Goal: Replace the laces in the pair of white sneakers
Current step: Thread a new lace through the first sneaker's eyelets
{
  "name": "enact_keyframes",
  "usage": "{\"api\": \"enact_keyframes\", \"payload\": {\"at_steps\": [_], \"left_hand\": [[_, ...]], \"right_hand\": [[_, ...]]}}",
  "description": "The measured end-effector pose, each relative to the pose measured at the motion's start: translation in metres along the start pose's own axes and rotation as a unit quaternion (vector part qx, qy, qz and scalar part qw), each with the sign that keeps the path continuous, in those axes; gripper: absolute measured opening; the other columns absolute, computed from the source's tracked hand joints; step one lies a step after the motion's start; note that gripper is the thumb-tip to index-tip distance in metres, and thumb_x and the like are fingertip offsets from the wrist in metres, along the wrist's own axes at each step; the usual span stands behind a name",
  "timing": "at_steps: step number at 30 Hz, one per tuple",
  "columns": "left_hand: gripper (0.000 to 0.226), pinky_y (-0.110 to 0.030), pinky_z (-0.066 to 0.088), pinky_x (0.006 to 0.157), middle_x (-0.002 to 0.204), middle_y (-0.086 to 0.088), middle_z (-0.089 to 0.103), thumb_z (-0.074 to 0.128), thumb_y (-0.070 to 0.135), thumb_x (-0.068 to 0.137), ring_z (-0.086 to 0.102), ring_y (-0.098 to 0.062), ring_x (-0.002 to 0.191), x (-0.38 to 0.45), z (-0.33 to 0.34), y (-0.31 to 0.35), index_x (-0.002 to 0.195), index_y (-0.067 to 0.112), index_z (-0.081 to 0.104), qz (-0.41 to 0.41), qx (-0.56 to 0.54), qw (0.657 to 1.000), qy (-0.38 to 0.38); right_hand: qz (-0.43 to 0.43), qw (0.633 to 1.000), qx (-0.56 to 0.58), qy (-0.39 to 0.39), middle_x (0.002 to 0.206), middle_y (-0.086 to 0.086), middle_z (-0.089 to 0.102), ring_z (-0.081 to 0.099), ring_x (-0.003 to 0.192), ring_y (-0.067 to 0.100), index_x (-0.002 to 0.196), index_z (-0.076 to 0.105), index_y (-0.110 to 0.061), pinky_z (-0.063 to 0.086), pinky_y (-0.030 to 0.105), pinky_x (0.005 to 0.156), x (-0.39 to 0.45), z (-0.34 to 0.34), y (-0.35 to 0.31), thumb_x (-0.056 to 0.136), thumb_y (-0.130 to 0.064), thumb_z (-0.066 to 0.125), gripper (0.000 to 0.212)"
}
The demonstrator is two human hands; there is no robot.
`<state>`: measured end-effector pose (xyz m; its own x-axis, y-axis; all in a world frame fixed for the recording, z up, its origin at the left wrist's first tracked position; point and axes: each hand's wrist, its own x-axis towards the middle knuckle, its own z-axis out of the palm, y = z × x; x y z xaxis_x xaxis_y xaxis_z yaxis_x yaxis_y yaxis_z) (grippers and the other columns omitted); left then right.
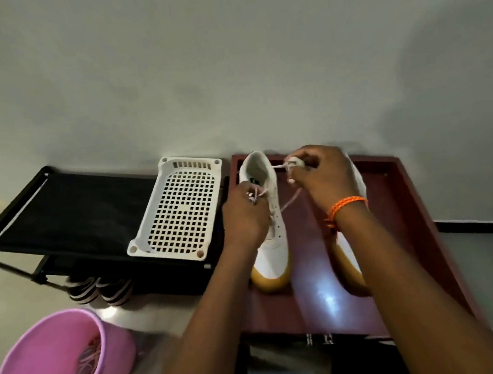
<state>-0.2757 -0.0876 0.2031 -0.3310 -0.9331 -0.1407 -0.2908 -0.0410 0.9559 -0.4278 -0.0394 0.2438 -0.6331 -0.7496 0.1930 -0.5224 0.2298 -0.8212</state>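
1. We find no writing we can read; a small dark label point(256, 181) sits inside the near sneaker, too small to make out.
2. The left sneaker point(267, 214) is smooth white with a rounded tan toe and a row of small eyelet holes along its side. It stands on the glossy dark-red tray table point(314, 299), toe pointing towards us.
3. The second sneaker point(348, 263) stands beside it to the right, mostly hidden behind our right forearm; we see its tan toe and part of its white side.
4. A pale pink lace point(290, 200) runs from the left sneaker's eyelets across to both hands.
5. Our left hand point(246, 216) curls over the shoe's opening, fingers pinching a section of lace at the tongue.
6. Our right hand point(323, 172) is closed around a bunched end of lace just beyond the shoe's collar; an orange braided bracelet point(346, 205) circles that wrist.
7. To the left, a white plastic basket point(179, 209) with a square grid bottom rests on a black fabric shoe rack point(75, 210).
8. Dark striped shoes point(99, 289) sit beneath the rack on the shiny floor.
9. A pink plastic bucket point(50, 361) at lower left holds loose pinkish laces point(88, 364).
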Motion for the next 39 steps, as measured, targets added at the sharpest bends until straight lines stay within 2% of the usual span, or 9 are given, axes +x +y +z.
{"api": "enact_keyframes", "payload": {"at_steps": [2,5,10,16,19,24,28,33,39], "left_hand": [[0.028,-0.047,0.066,0.069,0.076,-0.005,0.067,0.048,-0.003,0.099,0.067,-0.022,0.057,-0.01,0.03,0.004,0.089,0.019,0.063,-0.02,-0.021,0.999,-0.043],[0.031,-0.046,0.062,0.069,0.07,-0.006,0.066,0.044,-0.004,0.099,0.067,-0.026,0.057,-0.022,0.069,0.004,0.09,0.022,0.057,-0.037,-0.018,0.996,-0.079],[0.027,-0.03,0.06,0.067,0.091,-0.002,0.071,0.05,0.003,0.099,0.068,-0.005,0.066,-0.037,0.116,-0.003,0.12,0.019,0.056,-0.044,0.029,0.993,-0.11],[0.061,-0.051,0.059,0.099,0.122,-0.003,0.076,0.051,0.029,0.08,0.074,-0.028,0.109,-0.027,0.154,-0.035,0.139,0.023,0.064,-0.057,-0.022,0.989,-0.135],[0.054,-0.048,0.061,0.092,0.11,0.003,0.079,0.047,0.022,0.077,0.075,-0.022,0.102,-0.031,0.167,-0.031,0.124,0.024,0.072,-0.036,-0.039,0.989,-0.139],[0.054,-0.038,0.061,0.085,0.108,-0.002,0.078,0.048,0.016,0.072,0.075,-0.019,0.097,-0.036,0.18,-0.013,0.121,0.019,0.07,-0.04,-0.078,0.981,-0.171],[0.049,-0.025,0.057,0.061,0.099,0.0,0.078,0.046,-0.01,0.091,0.071,-0.013,0.077,-0.035,0.184,-0.012,0.119,0.024,0.069,-0.056,-0.097,0.971,-0.21],[0.064,-0.022,0.059,0.071,0.104,0.011,0.079,0.044,-0.016,0.096,0.074,-0.007,0.09,-0.041,0.184,-0.012,0.134,0.032,0.064,-0.081,-0.134,0.949,-0.273],[0.039,-0.023,0.057,0.059,0.099,-0.007,0.079,0.06,-0.009,0.098,0.073,-0.014,0.074,-0.045,0.169,0.001,0.128,0.012,0.072,-0.126,-0.214,0.946,-0.208]], "right_hand": [[0.011,0.998,-0.004,0.057,0.077,-0.003,0.076,0.074,0.071,0.012,0.087,0.081,-0.018,0.063,0.034,0.071,-0.002,-0.04,0.015,0.078,-0.011,0.074,0.013],[0.03,0.989,-0.104,0.103,0.087,0.0,0.077,0.074,0.084,0.02,0.093,0.08,-0.017,0.054,0.017,0.077,-0.004,-0.07,0.04,0.081,-0.017,0.075,0.013],[0.113,0.981,-0.152,-0.035,0.129,0.003,0.071,0.068,0.116,0.025,0.146,0.059,-0.033,0.053,0.033,0.098,-0.027,-0.087,0.07,0.08,-0.015,0.083,0.073],[0.174,0.977,-0.12,-0.028,0.132,0.001,0.066,0.064,0.12,0.026,0.147,0.051,-0.024,0.052,0.034,0.093,-0.073,-0.088,0.094,0.08,-0.021,0.086,0.076],[0.176,0.969,-0.16,-0.069,0.129,0.002,0.068,0.067,0.114,0.029,0.146,0.047,-0.029,0.057,0.041,0.089,-0.078,-0.077,0.105,0.08,-0.044,0.076,0.074],[0.199,0.956,-0.209,-0.059,0.133,0.01,0.065,0.065,0.116,0.036,0.152,0.041,-0.027,0.055,0.042,0.087,-0.075,-0.089,0.121,0.085,-0.04,0.078,0.078],[0.214,0.95,-0.218,-0.058,0.121,0.009,0.068,0.066,0.109,0.037,0.135,0.049,-0.026,0.057,0.045,0.083,-0.075,-0.101,0.136,0.077,-0.043,0.084,0.07],[0.235,0.946,-0.219,-0.031,0.127,0.013,0.066,0.065,0.112,0.041,0.142,0.047,-0.02,0.058,0.048,0.088,-0.081,-0.105,0.136,0.079,-0.043,0.084,0.076],[0.189,0.947,-0.261,0.008,0.146,0.015,0.055,0.056,0.129,0.04,0.154,0.04,-0.019,0.053,0.052,0.099,-0.085,-0.105,0.116,0.087,-0.036,0.081,0.081]]}}
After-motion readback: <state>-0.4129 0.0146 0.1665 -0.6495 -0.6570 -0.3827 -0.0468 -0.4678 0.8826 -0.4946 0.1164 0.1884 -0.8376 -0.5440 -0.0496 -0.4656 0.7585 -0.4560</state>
